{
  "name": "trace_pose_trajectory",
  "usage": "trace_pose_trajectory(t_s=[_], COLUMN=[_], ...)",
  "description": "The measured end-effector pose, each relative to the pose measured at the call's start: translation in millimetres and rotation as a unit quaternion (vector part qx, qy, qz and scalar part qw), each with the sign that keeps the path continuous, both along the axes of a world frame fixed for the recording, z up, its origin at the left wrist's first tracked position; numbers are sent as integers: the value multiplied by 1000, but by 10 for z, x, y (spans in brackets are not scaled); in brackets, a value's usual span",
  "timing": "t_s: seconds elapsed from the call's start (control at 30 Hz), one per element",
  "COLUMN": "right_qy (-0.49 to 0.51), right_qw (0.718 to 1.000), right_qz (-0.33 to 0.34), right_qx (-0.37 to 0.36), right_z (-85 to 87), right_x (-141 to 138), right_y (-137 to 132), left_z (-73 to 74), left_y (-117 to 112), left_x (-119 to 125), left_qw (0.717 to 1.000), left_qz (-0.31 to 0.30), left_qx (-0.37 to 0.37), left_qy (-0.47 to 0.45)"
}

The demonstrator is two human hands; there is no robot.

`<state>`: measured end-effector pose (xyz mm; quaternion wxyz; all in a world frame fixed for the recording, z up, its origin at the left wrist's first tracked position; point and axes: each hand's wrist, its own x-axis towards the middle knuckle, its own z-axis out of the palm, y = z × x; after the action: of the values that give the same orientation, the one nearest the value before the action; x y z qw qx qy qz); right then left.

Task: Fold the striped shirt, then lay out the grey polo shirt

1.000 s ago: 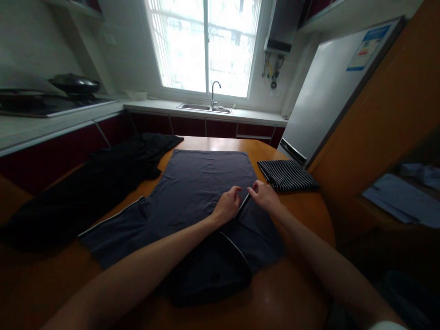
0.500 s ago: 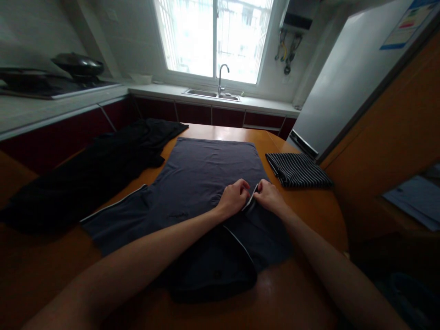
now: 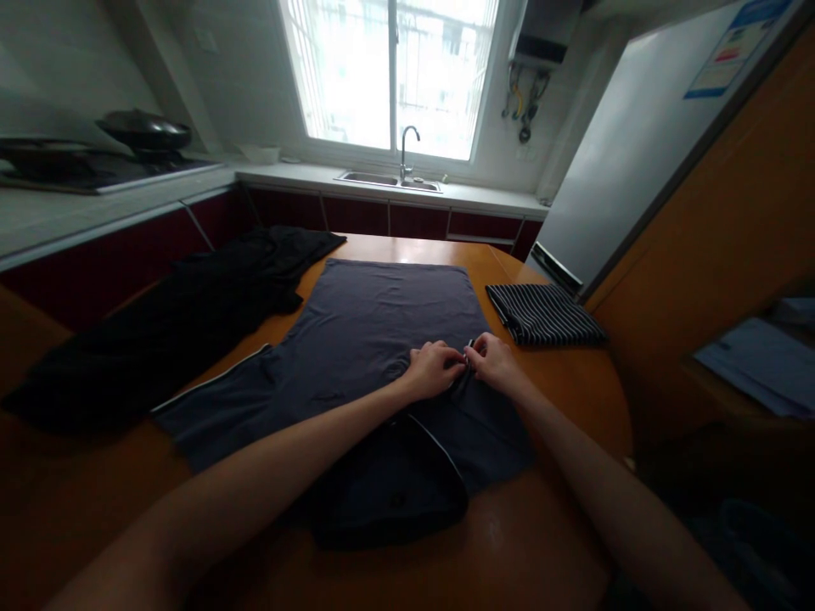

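A dark grey-blue polo shirt lies spread on the wooden table, its collar toward me and its hem at the far side. White piping edges the collar and the left sleeve. My left hand is closed, its fingertips pinching the shirt near the right side. Beside it my right hand pinches the white-edged part of the shirt between thumb and fingers. The two hands almost touch, and the cloth between them is bunched.
A black garment lies along the table's left side. A folded black-and-white striped cloth rests at the right on the wooden table. Beyond are a counter with a sink, a stove with a wok, and a fridge.
My left fingers have moved right to meet the right hand at the white edge. The cloth there is now more gathered. The view has shifted slightly.
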<state>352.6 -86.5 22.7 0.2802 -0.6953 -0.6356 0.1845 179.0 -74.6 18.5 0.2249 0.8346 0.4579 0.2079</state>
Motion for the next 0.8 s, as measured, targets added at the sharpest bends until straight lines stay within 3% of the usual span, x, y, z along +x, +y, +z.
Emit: trace_pose_trajectory(t_s=[0.2, 0.3, 0.37, 0.5, 0.63, 0.8], right_qy=[26, 64, 88, 101, 106, 141], right_qw=[999, 996, 994, 993, 993, 988], right_qz=[-45, -48, -41, -37, -39, -55], right_qx=[-11, -37, -52, -49, -42, -39], right_z=[11, -14, -36, -95, -150, -128], right_x=[-13, 13, 30, 61, 79, 80], right_y=[9, 26, 39, 74, 109, 118], left_z=[-8, -8, 1, 4, -20, -5], left_y=[-16, -22, -28, -29, 1, 17], left_x=[50, 46, 33, 18, 58, 104], left_qw=[987, 980, 987, 997, 998, 999], left_qz=[-93, -89, -48, 35, 31, 23], left_qx=[-43, -53, -15, 69, 35, -20], left_qy=[-125, -170, -150, -7, 45, -11])
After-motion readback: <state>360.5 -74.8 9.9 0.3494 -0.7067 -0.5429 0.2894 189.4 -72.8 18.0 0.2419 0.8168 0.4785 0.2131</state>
